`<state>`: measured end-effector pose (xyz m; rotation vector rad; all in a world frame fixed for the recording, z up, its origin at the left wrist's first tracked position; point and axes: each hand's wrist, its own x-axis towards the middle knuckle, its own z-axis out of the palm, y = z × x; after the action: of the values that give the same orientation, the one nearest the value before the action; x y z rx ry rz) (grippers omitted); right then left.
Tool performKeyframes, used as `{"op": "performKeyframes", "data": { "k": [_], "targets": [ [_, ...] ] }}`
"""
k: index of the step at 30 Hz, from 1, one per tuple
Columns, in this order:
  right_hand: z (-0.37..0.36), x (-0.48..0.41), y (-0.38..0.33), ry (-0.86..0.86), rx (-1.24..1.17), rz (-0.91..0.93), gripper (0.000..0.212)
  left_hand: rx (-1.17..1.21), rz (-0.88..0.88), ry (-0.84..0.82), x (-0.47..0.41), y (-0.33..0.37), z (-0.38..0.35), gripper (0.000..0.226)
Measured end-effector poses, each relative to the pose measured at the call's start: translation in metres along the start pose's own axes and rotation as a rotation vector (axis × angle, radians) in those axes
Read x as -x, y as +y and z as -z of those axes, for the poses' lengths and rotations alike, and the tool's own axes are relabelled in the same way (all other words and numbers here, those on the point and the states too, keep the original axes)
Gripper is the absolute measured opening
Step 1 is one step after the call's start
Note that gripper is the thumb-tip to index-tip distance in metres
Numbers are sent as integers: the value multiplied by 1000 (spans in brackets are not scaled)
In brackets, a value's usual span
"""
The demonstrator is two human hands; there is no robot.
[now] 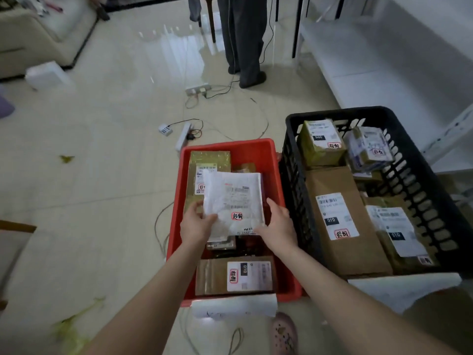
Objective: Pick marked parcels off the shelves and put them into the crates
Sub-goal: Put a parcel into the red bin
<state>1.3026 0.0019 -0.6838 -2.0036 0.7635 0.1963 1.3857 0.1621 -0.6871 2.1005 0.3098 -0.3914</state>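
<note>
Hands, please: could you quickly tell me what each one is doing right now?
Left hand: grips the white parcel at its near-left corner.
Right hand: holds the same parcel's right edge.

The person's left forearm [143, 290] shows at the lower left of the frame and the right forearm [358, 285] at the lower right; both are uncovered along the whole length in view. The left hand [195, 226] and right hand [277, 224], near the frame's centre, are bare too. At the bottom edge, right of centre, one foot wears a dusty-pink rounded foam clog [284, 334] with small round holes across its toe and a small tan charm among them.
</note>
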Motion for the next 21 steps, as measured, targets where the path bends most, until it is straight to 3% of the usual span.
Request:
{"op": "performKeyframes", "data": {
  "k": [4,7,8,10,12,15,18,21],
  "targets": [
    [-12,-48,-2,79,-113,-158,63,25,24,62,-49,18,-21,47],
    [-31,-77,-8,-22,-644,-519,44,4,42,38,-74,26,-35,45],
    [-38,-86,-10,-76,-783,-597,37,4,45,23,-83,27,-41,43],
    [-52,-105,-12,-23,-880,-634,30,-40,11,7,-99,28,-52,40],
    [-61,-122,-11,162,-720,-574,43,-42,20,1,-114,30,-61,40],
    [-57,-128,-7,255,-25,-259,73,-39,26,-28,-133,35,-75,42],
    [-57,-137,0,114,373,15,80,-157,-48,-93,-149,43,-90,43],
    [-65,-154,8,-51,489,14,87,-522,-248,-208,-156,46,-102,44]
  ]
}}
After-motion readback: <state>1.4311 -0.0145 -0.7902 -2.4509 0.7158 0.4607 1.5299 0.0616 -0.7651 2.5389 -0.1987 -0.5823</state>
